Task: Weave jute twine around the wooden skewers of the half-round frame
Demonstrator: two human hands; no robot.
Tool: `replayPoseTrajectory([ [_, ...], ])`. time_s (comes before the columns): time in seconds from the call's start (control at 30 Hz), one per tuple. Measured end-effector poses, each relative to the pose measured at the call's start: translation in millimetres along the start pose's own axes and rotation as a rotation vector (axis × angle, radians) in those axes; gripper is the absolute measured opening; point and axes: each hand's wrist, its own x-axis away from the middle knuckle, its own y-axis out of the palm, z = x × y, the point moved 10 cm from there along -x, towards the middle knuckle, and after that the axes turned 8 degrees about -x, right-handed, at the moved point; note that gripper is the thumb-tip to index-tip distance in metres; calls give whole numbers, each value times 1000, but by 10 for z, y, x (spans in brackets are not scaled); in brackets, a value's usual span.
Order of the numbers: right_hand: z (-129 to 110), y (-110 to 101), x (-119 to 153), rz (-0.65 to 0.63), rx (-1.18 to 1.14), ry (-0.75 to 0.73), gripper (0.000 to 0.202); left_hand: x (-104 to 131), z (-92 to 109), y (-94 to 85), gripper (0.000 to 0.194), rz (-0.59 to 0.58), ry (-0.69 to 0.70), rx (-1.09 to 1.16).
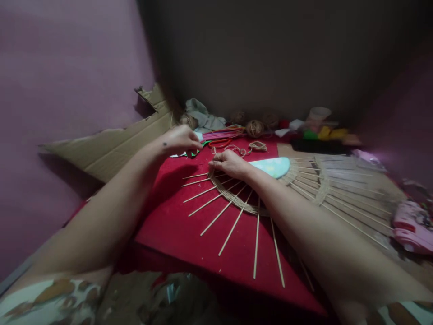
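Observation:
A fan-shaped frame of thin sticks [230, 209] with a woven twine band [233, 197] lies on the red cloth. My right hand [228, 163] is closed at the band's upper left end, its fingertips pressed together round the twine and a stick. My left hand [183, 139] hovers to the left, above the cloth, with its fingers curled together; anything between them is too small to make out. Beyond my right hand, loose twine [257, 146] lies on the cloth. A pale blue rounded piece [273, 167] sits at the middle of the sticks, partly behind my right forearm.
A second woven stick fan [323, 185] spreads to the right. Scissors with orange handles [219, 143], twine balls [255, 128] and a crumpled cloth [204, 116] are at the back. Cardboard [125, 151] leans at the left wall. A pink object [412, 228] is at the right edge.

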Motion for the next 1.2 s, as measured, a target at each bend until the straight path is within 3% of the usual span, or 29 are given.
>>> replayPoseTrajectory([
  [0.07, -15, -25, -6, 25, -18, -20, 31, 126, -33, 309, 6, -199, 74, 68],
  [0.13, -49, -71, 3, 64, -16, -51, 35, 234, 21, 549, 4, -321, 169, 117],
  [0.27, -135, -208, 55, 177, 48, -93, 41, 303, 121, 771, 2, -374, 286, 16],
  [0.37, -165, -296, 92, 251, -35, -83, 43, 301, 144, 791, 8, -348, 330, -67],
  [0.5, -164, -301, 115, 245, -385, -46, 41, 321, 183, 743, 13, -276, 420, -148],
  [0.67, -16, -239, 267, 219, -642, 170, 35, 353, 194, 757, 24, -310, 407, -136],
  [0.77, 24, -221, 472, 191, -632, 236, 32, 347, 198, 806, 28, -356, 372, -72],
  [0.87, 6, -214, 681, 165, -516, 219, 30, 299, 187, 811, 25, -304, 345, -58],
  [0.97, 15, -236, 831, 223, -453, 196, 30, 272, 168, 815, 23, -256, 327, -21],
  [1.2, -56, -165, 854, 210, -391, 103, 30, 304, 227, 733, 21, -127, 362, -81],
])
